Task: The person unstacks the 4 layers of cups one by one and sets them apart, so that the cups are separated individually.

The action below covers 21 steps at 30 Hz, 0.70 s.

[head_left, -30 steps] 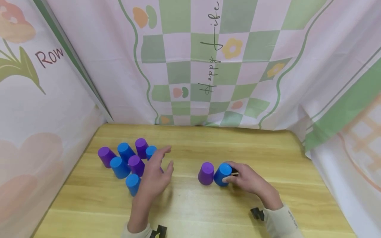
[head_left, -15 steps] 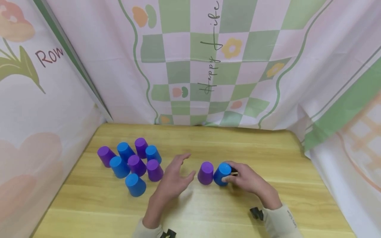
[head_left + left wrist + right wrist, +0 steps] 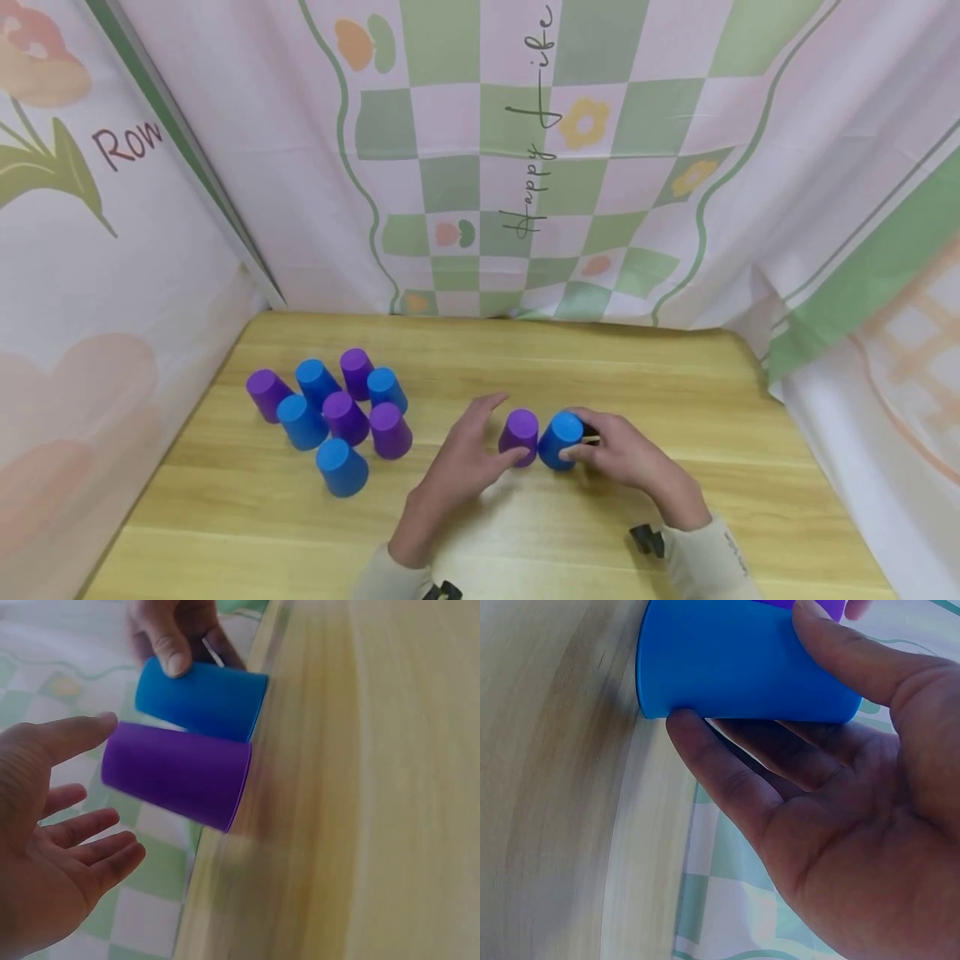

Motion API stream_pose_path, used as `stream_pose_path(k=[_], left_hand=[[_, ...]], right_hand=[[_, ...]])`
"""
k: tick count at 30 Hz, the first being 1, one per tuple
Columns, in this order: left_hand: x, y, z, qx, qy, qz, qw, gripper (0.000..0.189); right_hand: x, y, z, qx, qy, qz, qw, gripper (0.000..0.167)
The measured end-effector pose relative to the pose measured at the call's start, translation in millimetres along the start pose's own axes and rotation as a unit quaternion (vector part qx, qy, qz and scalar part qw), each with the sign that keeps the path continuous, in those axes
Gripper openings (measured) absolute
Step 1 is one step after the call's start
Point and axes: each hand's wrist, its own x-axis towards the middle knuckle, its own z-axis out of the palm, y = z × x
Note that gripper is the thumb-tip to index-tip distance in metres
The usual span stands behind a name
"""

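Near the middle of the table, a purple cup (image 3: 520, 433) and a blue cup (image 3: 560, 437) stand upside down side by side. My right hand (image 3: 618, 450) grips the blue cup from its right side, thumb (image 3: 847, 656) on the near wall and fingers behind. On the other side, my left hand (image 3: 465, 454) reaches around the purple cup with fingers spread. In the left wrist view its thumb tip lies right at the closed end of the purple cup (image 3: 176, 776), while the other fingers (image 3: 112, 862) are apart from the wall.
Several more blue and purple cups stand upside down in a cluster at the left of the table, including a near blue cup (image 3: 342, 468) and a purple cup (image 3: 391, 431). A patterned curtain (image 3: 517, 192) hangs along the back edge of the wooden table (image 3: 637, 358).
My left hand has moved right, from the cup cluster to the purple cup in the middle. My right hand and its blue cup have stayed in place.
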Motion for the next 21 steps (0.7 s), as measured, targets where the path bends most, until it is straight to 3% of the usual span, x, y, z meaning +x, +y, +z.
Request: stream_pose_path(k=[10,21], left_hand=[[6.7,4.2,15.0,0.004,-0.014,0.012,0.9998,0.070],[8.1,3.9,20.9,0.015,-0.027,-0.016,0.9994,0.063]], right_hand=[[0.7,1.7,1.0,0.000,0.003,-0.002,1.0000,0.040],[0.9,1.2,0.3,0.005,0.003,-0.010,0.9999,0.039]])
